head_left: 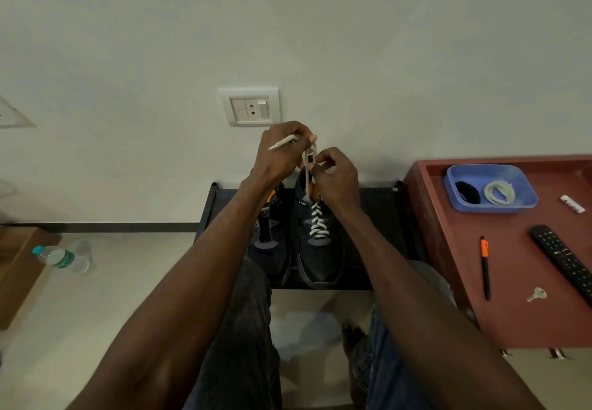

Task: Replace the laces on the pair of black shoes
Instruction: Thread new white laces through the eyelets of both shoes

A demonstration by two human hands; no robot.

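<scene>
Above the right shoe (320, 243), both the left hand (278, 150) and right hand (336, 175) pinch the white lace (309, 169), which rises straight up from its top eyelets.

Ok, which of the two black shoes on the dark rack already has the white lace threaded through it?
The black shoe on the right, under both hands: white lace criss-crosses its eyelets. The black shoe on the left shows bare eyelets. The left hand and right hand pinch the lace ends above it.

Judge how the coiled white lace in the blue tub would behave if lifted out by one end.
The coiled white lace would probably uncoil and dangle limp, as the lace held by both hands bends freely. It looks light, so the blue tub should hardly shift. It might snag the black bundle beside it.
</scene>
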